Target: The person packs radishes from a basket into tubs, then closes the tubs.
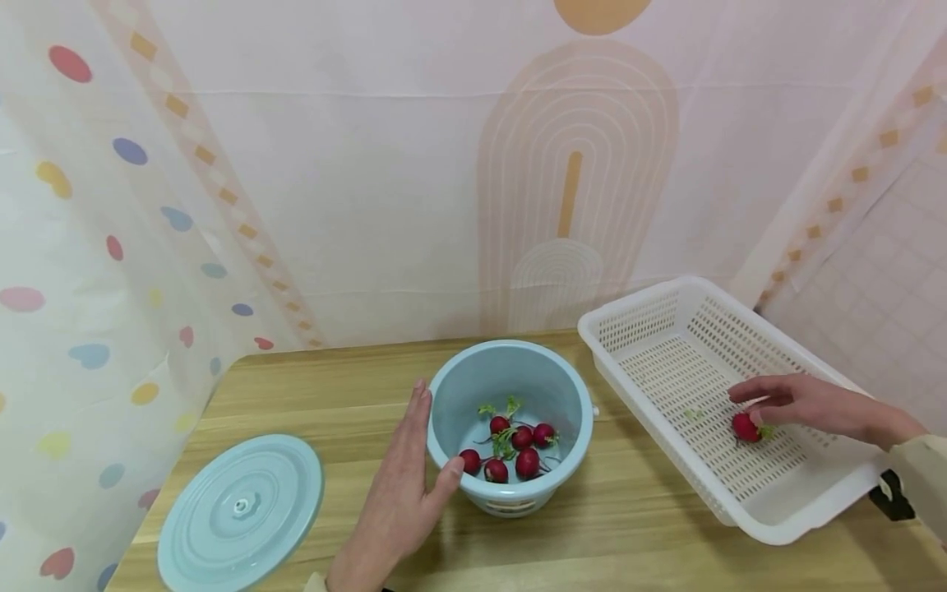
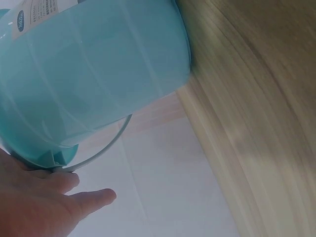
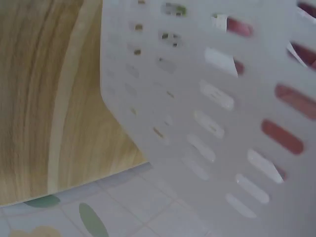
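Observation:
A light blue bucket (image 1: 510, 498) stands mid-table with several red radishes (image 1: 528, 463) and their green leaves on its floor. My left hand (image 1: 399, 485) rests along the bucket's left rim, fingers straight and thumb at the near rim. The left wrist view has these fingers beside the bucket's thin handle (image 2: 106, 148). On the right, my right hand (image 1: 806, 403) reaches into a white perforated basket (image 1: 644, 403). Its fingers arch loosely over a single radish (image 1: 746, 427), the thumb right at it. In the right wrist view the basket wall (image 3: 168, 98) hides most of this hand.
A round light blue lid (image 1: 240, 506) with a small central knob lies at the left of the wooden table (image 1: 355, 370). A bit of green leaf (image 1: 693, 413) lies on the basket's floor. Patterned curtains (image 1: 370, 205) hang behind and beside the table.

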Motion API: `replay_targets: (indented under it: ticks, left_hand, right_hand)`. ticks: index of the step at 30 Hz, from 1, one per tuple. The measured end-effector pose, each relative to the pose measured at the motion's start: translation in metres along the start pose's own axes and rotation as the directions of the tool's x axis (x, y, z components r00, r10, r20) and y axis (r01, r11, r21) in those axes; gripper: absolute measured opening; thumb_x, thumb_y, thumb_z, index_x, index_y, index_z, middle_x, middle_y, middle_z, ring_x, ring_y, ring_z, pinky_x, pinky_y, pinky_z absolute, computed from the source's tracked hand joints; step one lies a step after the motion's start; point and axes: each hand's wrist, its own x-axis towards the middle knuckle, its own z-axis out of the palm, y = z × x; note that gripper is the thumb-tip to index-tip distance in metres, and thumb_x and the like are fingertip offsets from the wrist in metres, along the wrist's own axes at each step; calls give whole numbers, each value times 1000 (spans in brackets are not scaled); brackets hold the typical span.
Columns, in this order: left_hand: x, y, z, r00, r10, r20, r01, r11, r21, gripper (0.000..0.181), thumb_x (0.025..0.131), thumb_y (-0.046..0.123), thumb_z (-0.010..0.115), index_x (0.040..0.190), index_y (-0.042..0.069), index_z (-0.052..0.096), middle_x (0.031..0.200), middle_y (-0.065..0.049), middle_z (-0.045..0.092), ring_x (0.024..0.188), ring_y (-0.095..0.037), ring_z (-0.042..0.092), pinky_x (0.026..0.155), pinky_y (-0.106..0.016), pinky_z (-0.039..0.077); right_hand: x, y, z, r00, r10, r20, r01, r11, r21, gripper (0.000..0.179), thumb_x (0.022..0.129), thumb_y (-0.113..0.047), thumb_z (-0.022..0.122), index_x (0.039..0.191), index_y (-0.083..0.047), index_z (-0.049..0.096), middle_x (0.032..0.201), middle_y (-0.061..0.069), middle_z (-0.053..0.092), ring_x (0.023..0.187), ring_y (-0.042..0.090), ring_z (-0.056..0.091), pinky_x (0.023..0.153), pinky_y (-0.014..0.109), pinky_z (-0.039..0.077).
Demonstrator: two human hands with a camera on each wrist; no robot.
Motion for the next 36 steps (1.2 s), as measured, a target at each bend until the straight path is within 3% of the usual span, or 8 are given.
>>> replay_targets:
  ticks: [6,10,17,23,28,31,34,36]
  left_hand:
    - [-1,-1,-2,1000,-6,-5,6,1000,6,84,102,41,58,167,12,13,174,-6,11,157,-27,20,120,-56,30]
    - [-1,-1,-2,1000,-13,-3,13,1000,6,84,103,43,57,167,13,13,174,-3,9,157,-27,20,121,-56,30]
    - [-2,-1,-4,1000,-2,-5,2,1000,9,83,103,42,57,167,12,13,174,-1,7,157,-29,21,120,-56,30]
    - [-2,-1,-4,1000,9,-5,-9,1000,6,83,103,42,57,167,11,14,174,-1,7,157,-29,21,120,-56,31]
    - [-1,1,-3,1000,19,0,-19,1000,8,83,103,43,57,167,10,15,174,-1,7,157,-27,20,120,-55,30]
    - [-1,2,-3,1000,17,-1,-17,1000,6,83,103,43,57,167,11,15,174,-1,8,157,-27,20,120,-55,30]
    - [-1,2,-3,1000,15,-5,-15,1000,-2,83,102,43,57,167,11,16,174,-1,9,157,-27,21,120,-56,30]
    - [-1,2,-3,1000,15,-7,-15,1000,-5,83,102,44,57,167,11,16,174,-1,9,157,-28,21,120,-56,30]
  right_hand:
    - [1,1,3,1000,24,2,-24,998,-54,50,103,-17,61,144,10,51,140,30,58,110,-5,58,83,19,53]
    - [3,5,7,1000,-9,17,10,999,-45,52,102,-14,63,145,11,49,139,31,58,109,-3,61,82,20,54]
    - [9,9,17,991,-133,6,132,974,-183,45,97,-16,72,140,-5,62,136,15,63,113,-7,54,83,18,50]
    - [8,12,22,982,-189,5,187,967,-172,31,95,-9,72,126,-6,69,121,1,70,102,-5,55,77,18,48]
    - [4,12,18,974,-227,-1,225,967,-119,31,96,0,69,126,-6,68,120,-16,67,102,-5,60,75,18,51]
    - [-3,9,13,979,-198,-38,195,978,-75,33,98,2,65,130,-3,65,118,-22,65,95,0,65,73,19,55]
    - [-12,1,7,988,-89,-128,78,993,-87,33,99,-5,66,132,-2,63,115,-25,63,91,0,67,72,21,55]
    - [-19,-4,5,981,-11,-196,-9,995,-100,35,100,-11,68,133,-2,62,115,-25,62,91,-1,67,71,22,56]
